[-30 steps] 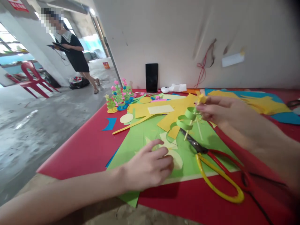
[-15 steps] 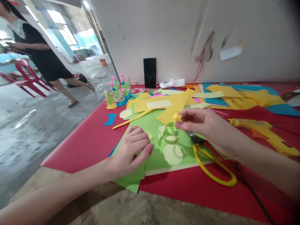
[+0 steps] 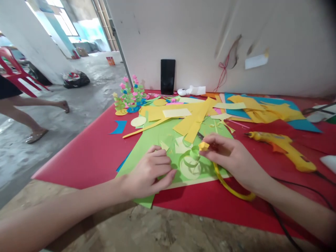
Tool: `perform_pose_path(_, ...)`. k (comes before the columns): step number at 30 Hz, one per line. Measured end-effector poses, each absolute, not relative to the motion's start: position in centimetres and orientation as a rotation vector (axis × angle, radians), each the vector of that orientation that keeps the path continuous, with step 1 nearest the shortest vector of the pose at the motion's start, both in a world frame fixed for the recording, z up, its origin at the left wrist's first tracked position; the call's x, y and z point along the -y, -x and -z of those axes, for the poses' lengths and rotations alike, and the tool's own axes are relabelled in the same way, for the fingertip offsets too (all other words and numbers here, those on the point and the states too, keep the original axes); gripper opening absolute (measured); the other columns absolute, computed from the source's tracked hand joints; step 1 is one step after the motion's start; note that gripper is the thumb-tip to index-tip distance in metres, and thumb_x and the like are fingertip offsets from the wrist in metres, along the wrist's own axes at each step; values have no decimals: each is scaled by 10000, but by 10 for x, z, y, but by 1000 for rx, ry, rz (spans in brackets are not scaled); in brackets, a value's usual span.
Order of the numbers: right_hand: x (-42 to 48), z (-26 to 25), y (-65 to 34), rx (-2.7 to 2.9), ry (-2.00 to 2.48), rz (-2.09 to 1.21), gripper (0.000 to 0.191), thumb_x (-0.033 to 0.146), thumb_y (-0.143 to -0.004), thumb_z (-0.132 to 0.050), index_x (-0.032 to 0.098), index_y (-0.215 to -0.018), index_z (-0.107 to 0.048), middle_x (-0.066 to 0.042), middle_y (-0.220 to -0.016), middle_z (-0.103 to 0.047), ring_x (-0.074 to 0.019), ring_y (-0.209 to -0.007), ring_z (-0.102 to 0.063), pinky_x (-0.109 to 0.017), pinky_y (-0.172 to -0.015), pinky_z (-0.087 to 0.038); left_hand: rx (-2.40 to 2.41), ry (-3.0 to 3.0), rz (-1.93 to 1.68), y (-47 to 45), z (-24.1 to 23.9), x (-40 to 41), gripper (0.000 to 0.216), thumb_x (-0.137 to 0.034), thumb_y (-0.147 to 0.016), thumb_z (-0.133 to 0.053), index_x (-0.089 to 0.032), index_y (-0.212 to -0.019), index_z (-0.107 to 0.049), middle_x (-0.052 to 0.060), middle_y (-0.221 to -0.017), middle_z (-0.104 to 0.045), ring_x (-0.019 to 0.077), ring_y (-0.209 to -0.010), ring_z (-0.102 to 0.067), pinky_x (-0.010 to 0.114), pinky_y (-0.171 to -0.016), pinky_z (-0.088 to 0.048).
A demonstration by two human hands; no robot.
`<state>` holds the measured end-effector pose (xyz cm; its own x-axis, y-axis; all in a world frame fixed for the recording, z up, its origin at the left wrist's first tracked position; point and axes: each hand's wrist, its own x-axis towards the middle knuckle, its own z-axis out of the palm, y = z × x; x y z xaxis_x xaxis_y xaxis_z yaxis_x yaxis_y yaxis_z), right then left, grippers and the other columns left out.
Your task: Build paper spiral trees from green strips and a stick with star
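My right hand [image 3: 223, 152] pinches a small yellow paper star [image 3: 204, 146] between thumb and fingertips. Just left of the star is a curled green paper strip [image 3: 194, 154]; whether the two are joined I cannot tell. Its coils stand over a cream paper disc [image 3: 190, 173] on the green sheet [image 3: 154, 136]. My left hand [image 3: 151, 169] rests on the near left part of that sheet, fingers curled in and nothing visible in them. Yellow-handled scissors [image 3: 231, 189] lie partly hidden under my right hand.
A yellow glue gun [image 3: 286, 145] lies at right, its black cord running forward. Finished paper flowers [image 3: 132, 98] stand at the back left. Yellow paper strips [image 3: 194, 119] cover the middle. A phone [image 3: 167, 77] leans on the wall. A person's legs [image 3: 28, 115] show at left.
My right hand has lowered, bringing the star and green coils down nearer the cream disc. My left hand has hardly moved. The view has turned a little right, and the walking person is farther left.
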<state>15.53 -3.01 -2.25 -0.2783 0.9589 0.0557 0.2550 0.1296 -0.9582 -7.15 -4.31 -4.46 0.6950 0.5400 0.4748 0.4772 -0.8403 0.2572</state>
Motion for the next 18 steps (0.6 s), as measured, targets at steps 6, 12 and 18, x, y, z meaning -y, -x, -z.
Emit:
perform_pose_path(6, 31, 23, -157, 1662, 1179, -1206, 110, 312, -734, -635, 248, -795, -569, 12, -812, -473, -145, -761, -475, -294, -704, -407, -731, -2915, -746, 68, 46, 45, 209, -179, -843, -458, -175, -804, -664, 8, -565, -565, 138, -606, -439, 322, -710, -339)
perform_pose_path(12, 31, 22, -156, 1663, 1169, -1216, 133, 333, -733, -639, 243, -796, -564, 14, -826, -476, -141, -760, -470, -288, -692, -390, -701, -3014, -612, 64, 47, 46, 245, -222, -852, -446, -180, -955, -665, 1, -587, -570, 135, -613, -459, 322, -738, -323)
perform_pose_path(18, 34, 18, -156, 1652, 1182, -1200, 133, 318, -725, -652, 242, -781, -558, 19, -795, -468, -136, -747, -439, -268, -656, -363, -717, -2993, -510, 65, 47, 46, 241, -241, -867, -434, -202, -950, -657, 1, -615, -577, 126, -618, -478, 323, -734, -320)
